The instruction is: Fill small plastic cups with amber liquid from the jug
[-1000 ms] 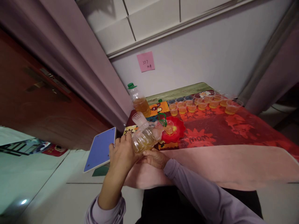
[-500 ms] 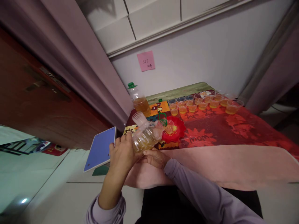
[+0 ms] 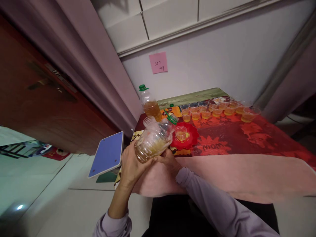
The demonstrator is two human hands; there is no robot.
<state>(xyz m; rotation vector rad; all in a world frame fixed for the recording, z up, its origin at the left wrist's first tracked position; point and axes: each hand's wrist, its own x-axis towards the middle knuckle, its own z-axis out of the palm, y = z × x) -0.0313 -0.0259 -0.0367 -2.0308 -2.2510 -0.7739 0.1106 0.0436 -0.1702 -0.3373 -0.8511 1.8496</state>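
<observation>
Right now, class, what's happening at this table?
A person holds a clear jug of amber liquid in both hands, the left hand under its base and the right hand beneath its side. The jug is tilted, its mouth near a small cup on a red plate. A row of filled cups and a green-capped bottle stand behind.

Pale grey wall [image 3: 222,62] carrying a pink sticky note [image 3: 158,62]; dark red-brown wooden door [image 3: 37,98] standing at left; glossy white tiled floor [image 3: 49,197] reflecting light.
</observation>
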